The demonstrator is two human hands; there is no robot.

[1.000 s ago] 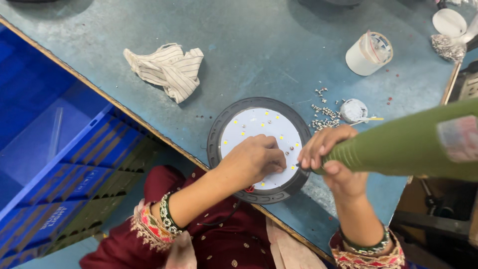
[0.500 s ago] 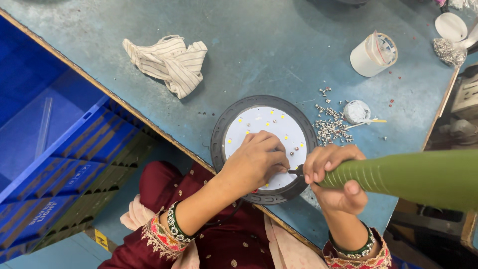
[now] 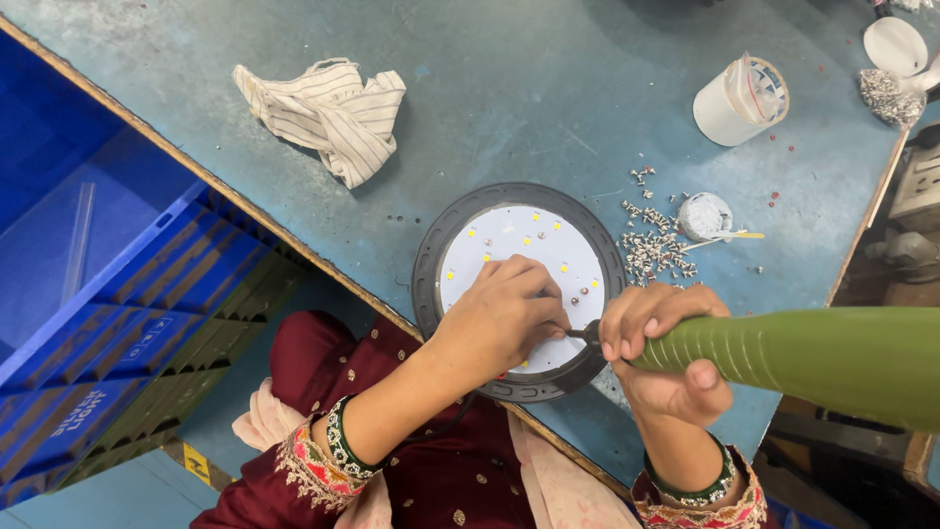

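Observation:
A round lamp with a dark grey rim [image 3: 431, 264] and a white disc carrying small yellow chips [image 3: 519, 245] lies at the table's near edge. My left hand [image 3: 504, 318] rests on the disc, fingers curled beside the tool's tip. My right hand [image 3: 661, 348] grips a thick green power screwdriver [image 3: 813, 358], whose tip touches the disc's right side. A heap of small silver screws [image 3: 651, 250] lies just right of the lamp.
A striped cloth [image 3: 328, 113] lies crumpled at upper left. A white tape roll [image 3: 739, 98] and a small white cap [image 3: 705, 216] sit to the right, with more screws [image 3: 886, 93] at the far corner. Blue plastic crates [image 3: 108, 284] stand beside the table's left edge.
The view has shifted slightly. Both hands stay on the lamp, and the green screwdriver has tilted to lie nearly level with its tip still on the disc.

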